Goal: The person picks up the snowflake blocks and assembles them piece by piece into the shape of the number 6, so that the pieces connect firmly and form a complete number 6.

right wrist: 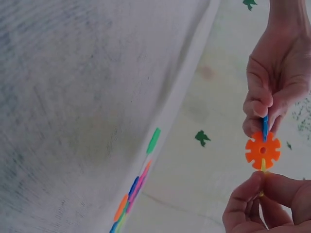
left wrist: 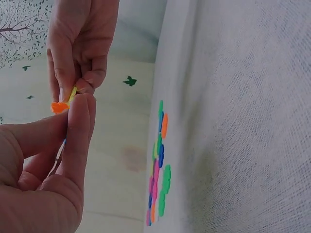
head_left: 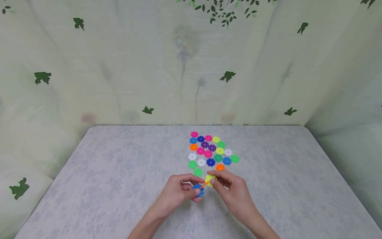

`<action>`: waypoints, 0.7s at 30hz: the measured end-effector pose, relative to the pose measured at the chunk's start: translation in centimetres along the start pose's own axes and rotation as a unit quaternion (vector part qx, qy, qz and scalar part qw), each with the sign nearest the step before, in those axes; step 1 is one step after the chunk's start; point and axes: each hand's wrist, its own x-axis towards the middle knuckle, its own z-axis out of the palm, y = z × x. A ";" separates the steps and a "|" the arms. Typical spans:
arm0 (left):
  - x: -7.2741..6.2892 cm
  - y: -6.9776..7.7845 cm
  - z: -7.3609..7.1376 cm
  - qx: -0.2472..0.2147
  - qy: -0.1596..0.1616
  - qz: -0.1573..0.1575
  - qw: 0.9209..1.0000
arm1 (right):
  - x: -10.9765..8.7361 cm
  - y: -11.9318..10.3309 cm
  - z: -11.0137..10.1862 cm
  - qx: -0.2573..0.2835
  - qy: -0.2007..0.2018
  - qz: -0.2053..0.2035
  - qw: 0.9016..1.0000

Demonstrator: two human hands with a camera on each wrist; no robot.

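Orange plastic shows in a notched disc (right wrist: 254, 151) at the middle of the work, held up over the near part of the table between two others: a blue disc (right wrist: 265, 128) meets its left edge, and a yellow disc (head_left: 210, 179) meets its right. The left hand (head_left: 178, 191) pinches the blue disc between thumb and fingers; the right hand (head_left: 234, 187) holds the yellow one in a narrow pinch. Just beyond the fingers lie a light green disc (head_left: 198, 172) and, farther right, a second orange disc (head_left: 220, 167). More loose discs (head_left: 208, 154) in pink, purple, white, blue, yellow and green spread toward the far edge, all flat on the mottled grey table (head_left: 113, 186). Behind it hangs a pale curtain (head_left: 125, 83) printed with dark green birds (head_left: 228, 76) and, at the top, leaves (head_left: 213, 8).
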 end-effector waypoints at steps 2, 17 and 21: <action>0.0 0.0 0.1 -0.011 -0.002 -0.002 1.000 | 0.1 0.2 -0.1 0.005 -0.007 -0.003 1.000; 0.4 -0.4 0.7 0.010 0.044 -0.019 0.999 | 0.4 1.1 0.4 0.063 -0.062 0.024 0.996; 0.5 -0.6 0.7 0.017 0.048 -0.025 0.998 | 0.3 1.3 0.6 0.066 -0.076 0.007 0.995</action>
